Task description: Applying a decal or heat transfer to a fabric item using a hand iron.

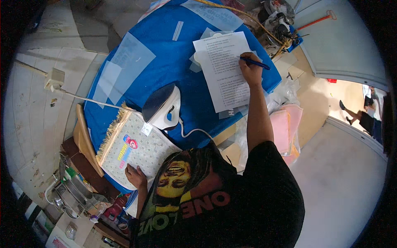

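My right hand [251, 71] grips a blue pen [259, 63] over a white printed sheet [219, 91] of listed lines, on a blue-covered table [173, 62]. My left hand [136, 175] rests with loosely bent, separated fingers on a pale patterned fringed mat [153, 159] bearing colourful lettering and a small cartoon picture. Between the sheet and the mat, a white electric iron [167, 109] with a dark soleplate sits tipped, its cord running toward me.
Translucent plastic sheets [128, 62] lie on the table. A socket box [53, 78] hangs at left above clutter and metalware [72, 194]. At right are folded pink cloths [283, 128], tools [283, 25] and a doorway where another person's legs [364, 118] show.
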A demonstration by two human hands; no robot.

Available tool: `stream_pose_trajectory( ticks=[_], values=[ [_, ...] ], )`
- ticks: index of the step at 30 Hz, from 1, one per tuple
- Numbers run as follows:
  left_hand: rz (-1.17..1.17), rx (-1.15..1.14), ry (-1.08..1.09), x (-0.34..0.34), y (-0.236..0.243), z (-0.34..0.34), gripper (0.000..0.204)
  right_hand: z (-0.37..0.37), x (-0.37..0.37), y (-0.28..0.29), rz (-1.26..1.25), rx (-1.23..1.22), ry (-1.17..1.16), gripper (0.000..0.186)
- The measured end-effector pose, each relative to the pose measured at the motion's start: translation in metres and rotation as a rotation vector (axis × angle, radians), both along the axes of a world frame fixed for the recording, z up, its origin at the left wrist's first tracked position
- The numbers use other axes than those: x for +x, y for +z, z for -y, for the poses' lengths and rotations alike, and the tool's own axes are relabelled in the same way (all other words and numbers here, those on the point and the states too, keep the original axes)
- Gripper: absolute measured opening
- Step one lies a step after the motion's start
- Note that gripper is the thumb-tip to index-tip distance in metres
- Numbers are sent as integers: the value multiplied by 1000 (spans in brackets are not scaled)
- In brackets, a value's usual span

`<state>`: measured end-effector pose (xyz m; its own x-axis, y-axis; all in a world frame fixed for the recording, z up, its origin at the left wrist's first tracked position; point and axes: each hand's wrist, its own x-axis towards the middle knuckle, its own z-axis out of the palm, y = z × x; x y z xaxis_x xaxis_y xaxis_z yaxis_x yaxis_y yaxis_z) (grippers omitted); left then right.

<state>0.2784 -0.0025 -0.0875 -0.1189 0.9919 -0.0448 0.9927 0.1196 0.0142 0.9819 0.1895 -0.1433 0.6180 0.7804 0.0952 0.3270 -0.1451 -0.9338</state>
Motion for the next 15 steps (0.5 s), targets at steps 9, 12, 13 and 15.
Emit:
stream_pose_trajectory(
  ticks=[9, 12, 13, 15],
  values=[
    [-5, -27, 28, 3, 1, 1, 63, -10, 4, 5, -150, 50, -9, 15],
    [15, -37, 38, 0, 1, 0, 63, -11, 10, -4, 67, 71, 19, 15],
    [35, -44, 45, -1, 0, 0, 62, -11, 12, -7, 178, 79, 23, 16],
    [32, -43, 44, 0, 0, 2, 62, -10, 3, 10, 167, 142, 33, 18]
  ],
)
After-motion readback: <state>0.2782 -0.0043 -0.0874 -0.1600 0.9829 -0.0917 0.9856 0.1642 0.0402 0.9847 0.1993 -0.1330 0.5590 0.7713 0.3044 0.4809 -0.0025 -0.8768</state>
